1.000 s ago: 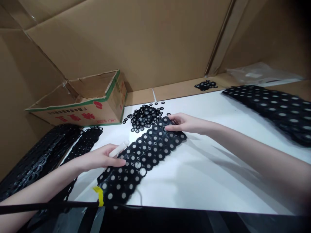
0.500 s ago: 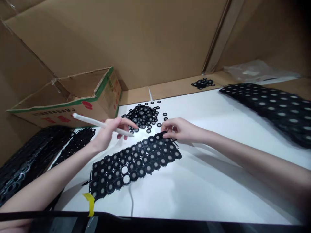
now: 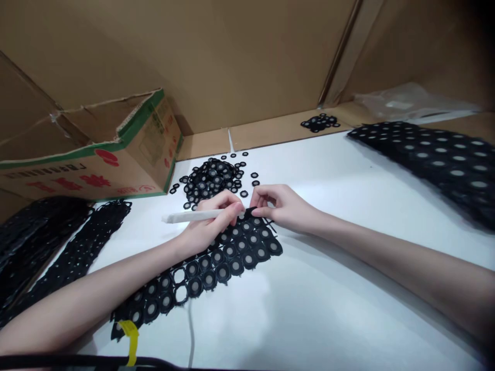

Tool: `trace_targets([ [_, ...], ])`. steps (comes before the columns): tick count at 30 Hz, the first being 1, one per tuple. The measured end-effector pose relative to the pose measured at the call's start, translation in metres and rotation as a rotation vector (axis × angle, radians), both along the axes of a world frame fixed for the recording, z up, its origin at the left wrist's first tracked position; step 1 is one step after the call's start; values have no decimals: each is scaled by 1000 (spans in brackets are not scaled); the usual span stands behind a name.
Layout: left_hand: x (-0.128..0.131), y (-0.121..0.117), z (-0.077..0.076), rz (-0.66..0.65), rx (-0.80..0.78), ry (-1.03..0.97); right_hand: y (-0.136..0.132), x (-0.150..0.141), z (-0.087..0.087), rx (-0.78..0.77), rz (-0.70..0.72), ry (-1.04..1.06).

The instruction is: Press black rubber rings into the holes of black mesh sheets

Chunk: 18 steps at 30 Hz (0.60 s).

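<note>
A black sheet of joined rings lies slantwise on the white table; two of its cells show white. My left hand is closed around a white pen-like stick, its tip down at the sheet's upper right corner. At that same corner, my right hand pinches the sheet's edge between thumb and fingers. The two hands are close together, almost touching. Behind my left hand sits a pile of loose black rings. My left forearm hides part of the sheet's left side.
A cardboard box stands at the left rear. Black perforated strips lie at the left, and a dotted black sheet at the right. More loose rings rest by the back wall. Yellow tape marks a black cable in front.
My left hand has moved right and down onto the sheet's corner, bringing the stick with it. My right hand keeps its pinch there. The whole view has shifted slightly.
</note>
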<state>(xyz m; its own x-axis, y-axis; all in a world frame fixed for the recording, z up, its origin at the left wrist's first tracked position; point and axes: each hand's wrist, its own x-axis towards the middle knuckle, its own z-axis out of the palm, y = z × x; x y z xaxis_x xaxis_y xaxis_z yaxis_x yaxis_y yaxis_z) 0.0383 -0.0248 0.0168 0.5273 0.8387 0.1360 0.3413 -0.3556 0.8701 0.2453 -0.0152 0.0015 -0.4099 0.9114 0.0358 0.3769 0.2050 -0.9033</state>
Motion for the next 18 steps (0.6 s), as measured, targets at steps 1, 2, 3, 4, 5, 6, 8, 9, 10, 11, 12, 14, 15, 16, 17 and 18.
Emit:
trace_targets([
  [1,1,0,1,-2,19,41,0,0,-1,-2,-2,9],
  [2,1,1,1,-5,37,71,1,0,-2,-3,-3,17],
  [3,2,1,1,-11,52,87,1,0,-3,-5,-5,23],
  [4,3,1,2,-14,62,95,2,0,-4,-6,-7,28],
  [5,4,1,2,-17,69,105,2,0,-5,-7,-9,31],
  [6,4,0,2,-22,75,122,2,0,-6,-5,-11,33],
  [8,5,0,3,-31,93,169,2,-1,-6,8,-18,39],
  [9,6,-1,3,-36,104,192,1,-2,-6,16,-22,41],
  [10,6,-1,4,-43,113,211,1,-2,-6,23,-27,42],
  [11,7,-1,4,-52,118,225,0,-3,-6,27,-31,44],
  [12,7,-2,5,-61,120,235,0,-3,-5,28,-34,43],
  [14,8,-2,6,-80,111,251,-2,-4,-4,26,-40,36],
  [15,9,-2,7,-93,100,262,-2,-4,-4,28,-44,31],
  [16,9,-1,7,-110,85,278,-3,-4,-4,32,-47,27],
  [17,10,-1,8,-126,69,292,-3,-4,-4,37,-48,21],
  [18,10,0,8,-142,49,299,-3,-4,-4,44,-46,17],
])
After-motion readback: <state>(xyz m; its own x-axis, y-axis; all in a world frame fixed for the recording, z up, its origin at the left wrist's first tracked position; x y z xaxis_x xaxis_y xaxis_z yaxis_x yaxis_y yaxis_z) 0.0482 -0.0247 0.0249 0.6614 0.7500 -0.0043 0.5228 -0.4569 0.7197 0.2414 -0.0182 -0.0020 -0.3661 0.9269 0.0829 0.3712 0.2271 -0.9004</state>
